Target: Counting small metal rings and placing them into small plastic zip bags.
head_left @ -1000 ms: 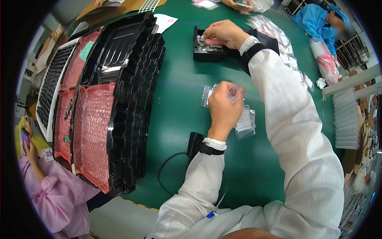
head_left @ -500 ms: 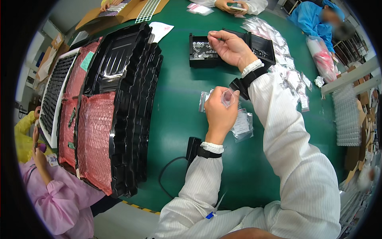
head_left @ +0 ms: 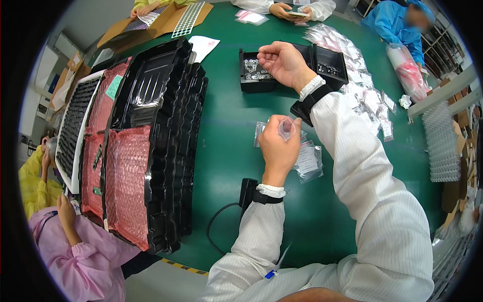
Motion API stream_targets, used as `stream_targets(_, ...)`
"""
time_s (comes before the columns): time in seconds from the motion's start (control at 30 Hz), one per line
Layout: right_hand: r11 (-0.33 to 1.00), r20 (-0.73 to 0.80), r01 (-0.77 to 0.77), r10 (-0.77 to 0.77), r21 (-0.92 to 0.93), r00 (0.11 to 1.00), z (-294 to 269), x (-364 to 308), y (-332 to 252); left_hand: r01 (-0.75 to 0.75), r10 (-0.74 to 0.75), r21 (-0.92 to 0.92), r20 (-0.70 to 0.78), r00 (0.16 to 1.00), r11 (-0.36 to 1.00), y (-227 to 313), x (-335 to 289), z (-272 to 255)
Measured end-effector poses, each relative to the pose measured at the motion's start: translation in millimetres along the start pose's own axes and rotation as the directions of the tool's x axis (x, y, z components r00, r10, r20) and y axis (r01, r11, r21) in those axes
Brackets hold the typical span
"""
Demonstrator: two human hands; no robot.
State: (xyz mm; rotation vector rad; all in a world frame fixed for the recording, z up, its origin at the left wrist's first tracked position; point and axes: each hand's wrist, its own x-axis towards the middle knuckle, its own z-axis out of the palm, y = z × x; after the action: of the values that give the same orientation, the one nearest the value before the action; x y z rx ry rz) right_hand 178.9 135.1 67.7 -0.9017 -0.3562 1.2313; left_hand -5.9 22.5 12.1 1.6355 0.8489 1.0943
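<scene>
My left hand (head_left: 280, 150) is closed round a small clear plastic bag (head_left: 287, 129), whose round mouth gapes upward between thumb and fingers. Over a black bin (head_left: 257, 87) of small silvery rings, perhaps nuts or washers (head_left: 257, 69), hovers my right hand (head_left: 286, 63). Its palm is turned up and its fingers are curled together; whatever they hold, if anything, is too small to make out. Beside it on the right, another black bin (head_left: 340, 76) contains small dark metal parts (head_left: 328, 69). Flat labelled zip bags (head_left: 308, 162) lie next to my left hand.
Stacked black trays with pink bubble wrap (head_left: 127, 181) stand at the left. Many filled zip bags (head_left: 359, 75) spread along the right. A black device with a cable (head_left: 247, 191) lies by my left forearm. Co-workers (head_left: 83, 251) sit around the green table (head_left: 226, 126).
My right hand has shifted slightly left and its fingers have gone from a raised pinch to a looser curl. My left hand still grips the bag. The view has tilted a little.
</scene>
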Motion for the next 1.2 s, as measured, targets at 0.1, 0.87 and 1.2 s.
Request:
stream_targets(0.1, 0.993, -0.047, 0.020, -0.025, -0.113, 0.999, 3.6, -1.1, 1.2, 0.012, -0.012, -0.019, 0.002, 1.000, 1.000, 0.4, -0.6, -0.2)
stream_targets(0.87, 0.988, 0.058, -0.058, 0.067, -0.146, 0.996, 8.3, -13.9, -30.3, 0.014, -0.015, -0.021, -0.011, 1.000, 1.000, -2.5, 1.4, -1.5)
stream_targets(1.2, 0.609, 0.056, 0.061, -0.027, -0.791, 0.998, 16.6, 17.0, -63.6, 0.024, -0.024, -0.028, -0.002, 1.000, 0.999, -3.8, 0.5, -1.9)
